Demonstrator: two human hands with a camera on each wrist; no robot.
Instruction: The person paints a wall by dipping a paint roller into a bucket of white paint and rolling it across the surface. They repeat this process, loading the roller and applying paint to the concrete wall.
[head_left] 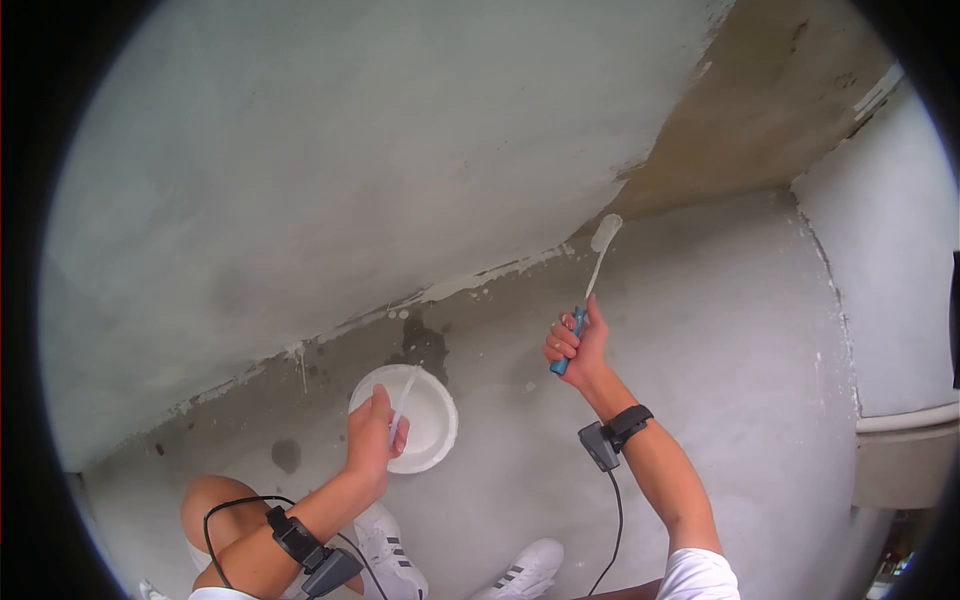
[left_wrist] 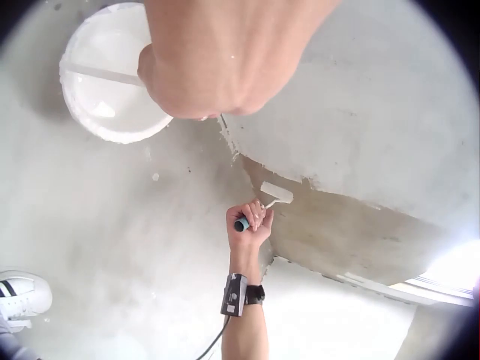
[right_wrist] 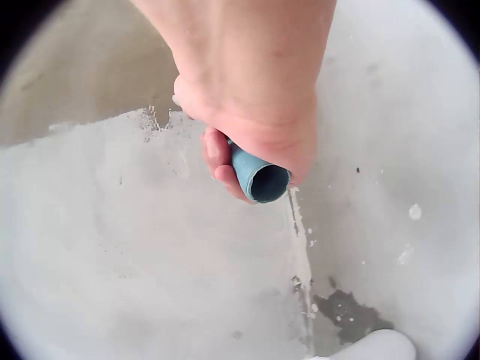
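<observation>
Our right hand (head_left: 588, 350) curled its fingers round the paint roller (head_left: 606, 233), far right; our left hand (head_left: 370, 435) gripped the strap (head_left: 408, 390) across the bucket (head_left: 449, 420), near left, best held level.

This looks like an unfinished interior being painted, though the kind of building cannot be told. Pale grey coating on the wall (head_left: 330, 150) stops raggedly at a brown patch (head_left: 750, 110), the bare floor (head_left: 700, 320) is splattered, and 1 white tub (head_left: 437, 430) and 1 paint roller (head_left: 606, 233) show
</observation>
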